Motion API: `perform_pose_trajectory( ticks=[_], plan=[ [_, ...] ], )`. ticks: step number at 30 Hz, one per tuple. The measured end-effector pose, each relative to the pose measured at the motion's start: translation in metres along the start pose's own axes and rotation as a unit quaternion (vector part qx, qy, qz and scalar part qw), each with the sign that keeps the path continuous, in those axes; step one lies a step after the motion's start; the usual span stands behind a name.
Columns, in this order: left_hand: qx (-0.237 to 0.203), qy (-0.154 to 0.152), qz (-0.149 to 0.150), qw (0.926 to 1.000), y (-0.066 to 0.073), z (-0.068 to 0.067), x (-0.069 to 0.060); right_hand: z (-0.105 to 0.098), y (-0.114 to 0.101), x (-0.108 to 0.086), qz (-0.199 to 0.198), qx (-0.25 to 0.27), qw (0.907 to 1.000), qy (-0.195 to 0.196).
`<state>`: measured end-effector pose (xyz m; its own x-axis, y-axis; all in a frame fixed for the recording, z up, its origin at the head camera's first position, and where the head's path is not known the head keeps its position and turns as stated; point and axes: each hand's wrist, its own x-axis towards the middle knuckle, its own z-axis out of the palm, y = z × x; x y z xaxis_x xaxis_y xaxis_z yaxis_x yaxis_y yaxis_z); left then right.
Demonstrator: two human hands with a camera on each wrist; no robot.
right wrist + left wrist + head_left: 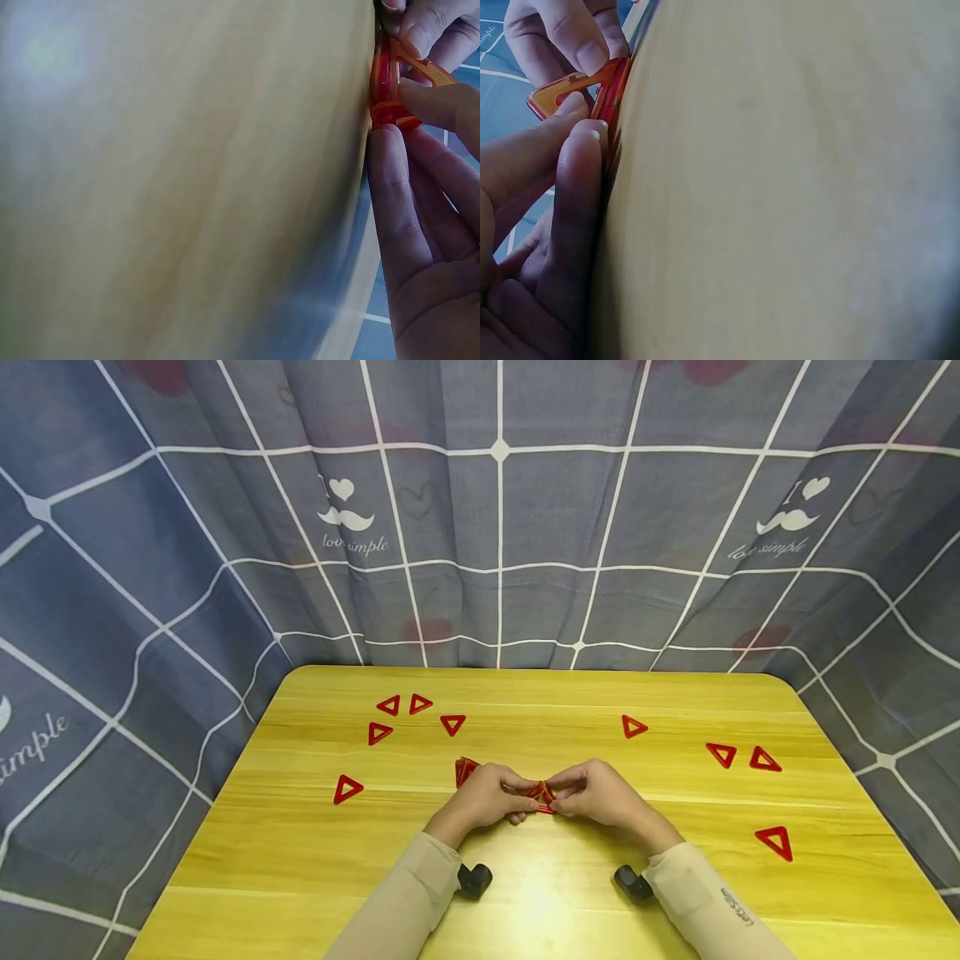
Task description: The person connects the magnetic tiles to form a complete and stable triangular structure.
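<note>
At the middle of the table, the left hand and the right hand meet over a small group of red triangular frames. One frame leans up from the table and another lies low at its base. Both hands pinch the tilted pieces between thumb and fingers, as the left wrist view also shows with its orange-looking triangular frame. In the right wrist view, fingertips touch the low red edge. Just beyond the left hand stands another red triangular piece or cluster, partly hidden by that hand.
Several loose red triangles lie flat at the left, including one triangle nearer the left edge. More lie at the right, such as a triangle. The yellow wood-grain table ends against a grey checked curtain.
</note>
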<state>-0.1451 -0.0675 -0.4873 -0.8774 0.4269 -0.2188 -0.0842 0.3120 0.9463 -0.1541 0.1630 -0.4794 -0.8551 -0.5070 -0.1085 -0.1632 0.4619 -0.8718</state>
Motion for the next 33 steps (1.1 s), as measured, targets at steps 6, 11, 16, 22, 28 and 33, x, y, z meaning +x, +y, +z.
perform_pose_trajectory(
  ticks=[6,11,16,22,28,33],
  plan=[
    [0.004,0.001,0.004,1.0,0.0003,0.0002,0.0003,0.0018,-0.0021,-0.0023,0.0,-0.002,1.0,0.005],
    [0.044,0.007,0.006,0.999,0.0018,0.0012,-0.0009,0.0024,-0.0044,-0.0049,-0.003,-0.019,0.9997,0.013],
    [0.124,0.017,0.038,0.9915,0.0029,-0.0004,-0.0005,0.0023,-0.0053,-0.0072,-0.006,-0.036,0.9993,0.013],
    [0.146,-0.003,0.063,0.9873,0.0042,-0.0039,-0.0034,0.0037,-0.0049,-0.0081,-0.012,-0.048,0.9987,0.011],
    [0.09,-0.028,0.057,0.9939,0.0013,-0.0059,-0.0055,0.0042,-0.0037,-0.0051,0.003,-0.038,0.9987,0.033],
    [0.096,-0.022,0.066,0.9929,0.002,-0.0056,-0.0056,0.0057,-0.0028,-0.0023,0.021,-0.068,0.9943,0.08]
  ],
)
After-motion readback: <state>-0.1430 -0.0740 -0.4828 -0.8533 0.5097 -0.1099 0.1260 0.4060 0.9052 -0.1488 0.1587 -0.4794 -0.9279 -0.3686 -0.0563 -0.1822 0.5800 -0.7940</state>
